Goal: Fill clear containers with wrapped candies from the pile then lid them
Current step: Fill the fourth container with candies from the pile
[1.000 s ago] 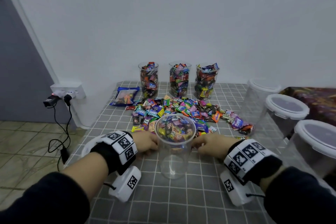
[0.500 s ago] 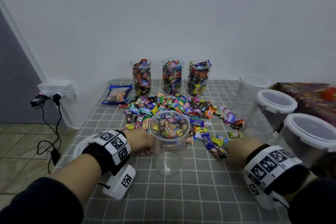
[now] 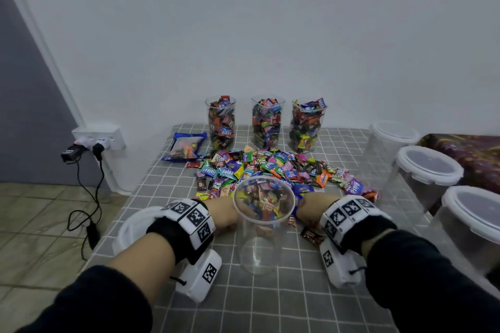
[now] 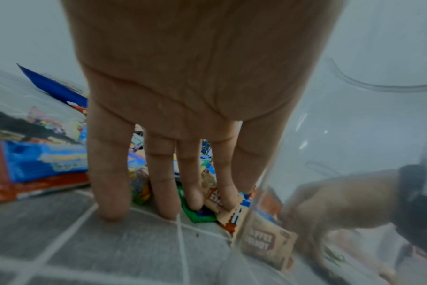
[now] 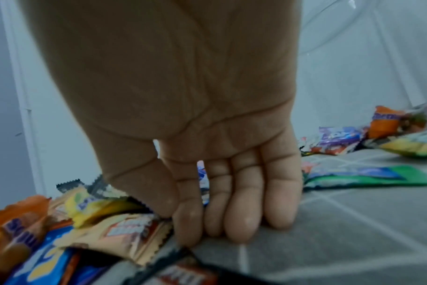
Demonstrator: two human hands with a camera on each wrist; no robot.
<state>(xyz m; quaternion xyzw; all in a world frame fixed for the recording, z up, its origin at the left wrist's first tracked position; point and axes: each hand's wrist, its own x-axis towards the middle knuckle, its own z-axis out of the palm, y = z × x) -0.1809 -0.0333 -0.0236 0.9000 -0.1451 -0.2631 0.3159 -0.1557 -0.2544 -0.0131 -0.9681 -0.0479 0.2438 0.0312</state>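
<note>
An empty clear container (image 3: pixel 259 249) stands lidless on the grey checked tablecloth (image 3: pixel 270 303), just in front of the pile of wrapped candies (image 3: pixel 270 167). My left hand (image 3: pixel 226 215) is at its left side, fingers (image 4: pixel 163 202) straight, tips down on the cloth and on a few wrappers beside the container wall (image 4: pixel 354 135). My right hand (image 3: pixel 311 207) is at its right side, straight fingers (image 5: pixel 237 227) pressed to the cloth against a beige wrapper (image 5: pixel 124 233). Neither hand grips anything.
Three candy-filled containers (image 3: pixel 266 121) line the back wall, with a blue bag (image 3: pixel 185 146) to their left. Three lidded tubs (image 3: pixel 430 170) stand along the right edge. A white lid (image 3: pixel 127 227) lies under my left forearm. A dark candy (image 3: pixel 311 235) lies by my right wrist.
My right hand swung out to the right of the pile half a second ago and has come back against the container's right side. The left hand stayed beside the container.
</note>
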